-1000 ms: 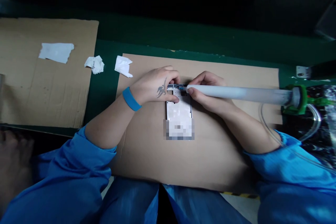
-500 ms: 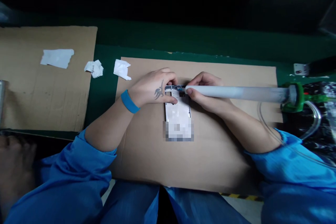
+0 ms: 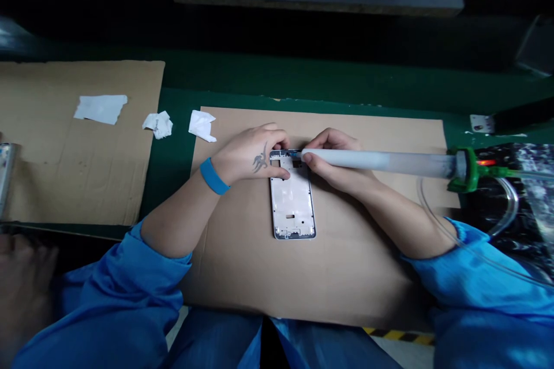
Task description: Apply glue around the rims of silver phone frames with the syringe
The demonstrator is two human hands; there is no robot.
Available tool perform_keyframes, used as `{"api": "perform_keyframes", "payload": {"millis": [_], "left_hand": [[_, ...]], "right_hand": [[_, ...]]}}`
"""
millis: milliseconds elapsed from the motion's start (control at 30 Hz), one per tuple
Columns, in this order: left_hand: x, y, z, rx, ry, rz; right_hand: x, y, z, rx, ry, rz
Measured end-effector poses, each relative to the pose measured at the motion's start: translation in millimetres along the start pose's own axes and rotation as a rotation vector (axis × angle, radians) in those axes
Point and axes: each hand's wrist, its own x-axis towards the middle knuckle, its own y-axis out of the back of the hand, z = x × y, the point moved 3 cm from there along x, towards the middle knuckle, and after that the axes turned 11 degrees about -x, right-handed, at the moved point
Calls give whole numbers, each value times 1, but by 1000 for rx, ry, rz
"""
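Head view, left hand (image 3: 251,155) on phone frame (image 3: 292,204), right hand (image 3: 333,157) holding dispensing syringe (image 3: 376,162)

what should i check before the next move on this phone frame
left hand steadying the phone frame at its top end: ok
right hand firmly around the dispensing syringe: ok
frame lying flat on the cardboard sheet: ok
syringe tip seated on the frame's top edge: cannot tell, too small in this view
clear tube free of snags near the right forearm: ok
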Motion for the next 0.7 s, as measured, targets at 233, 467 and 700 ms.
{"api": "perform_keyframes", "payload": {"millis": [233,467,700], "left_hand": [[-1,0,2,17,-9,-4],[0,-1,1,15,3,-4],[0,-2,0,21,6,-10]], "right_hand": [[0,-1,0,-25,-8,45],[0,-1,0,-18,10,38],[0,-1,2,1,18,32]]}}
